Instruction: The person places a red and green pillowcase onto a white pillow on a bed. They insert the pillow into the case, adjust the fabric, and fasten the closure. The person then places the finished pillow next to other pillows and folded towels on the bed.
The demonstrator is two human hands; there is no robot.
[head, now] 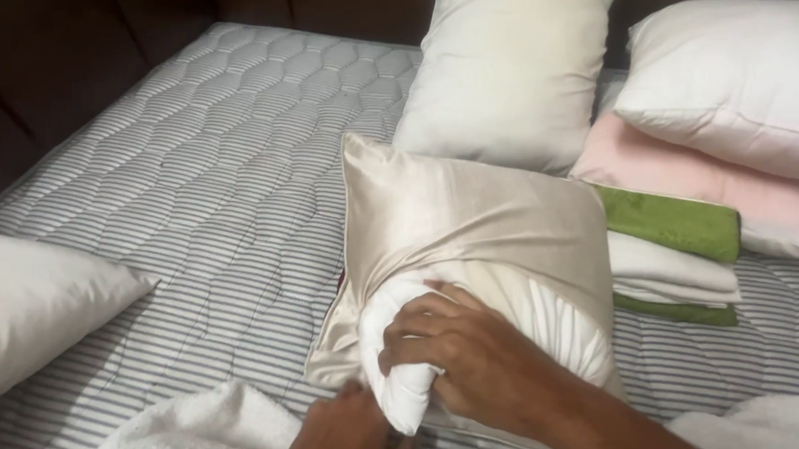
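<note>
Our right hand (480, 361) is curled tight around a bunched corner of the white pillow (407, 361), fingers wrapped over the fabric and pressing it toward the open mouth of the shiny cream pillowcase (481, 220). Our left hand (347, 432) sits low at the bottom edge of the view, just beside the same corner and at the lower edge of the pillowcase; it is cut off by the frame, so we cannot tell how far it is closed or whether it grips anything. The pillow is partly inside the pillowcase, with white stuffing showing along the right side of the opening. Both lie on the striped quilted mattress (215, 179).

Just right of the pillowcase is a small stack of folded cloths (674, 256), green and white in layers. Behind that lies a pink pillow (689, 182) with a white pillow (738, 79) resting on top. Another white pillow (510, 64) leans upright against the dark headboard (46, 79). A further white pillow (30, 308) lies at the left edge, and a fluffy white towel (192, 436) sits near our left hand.
</note>
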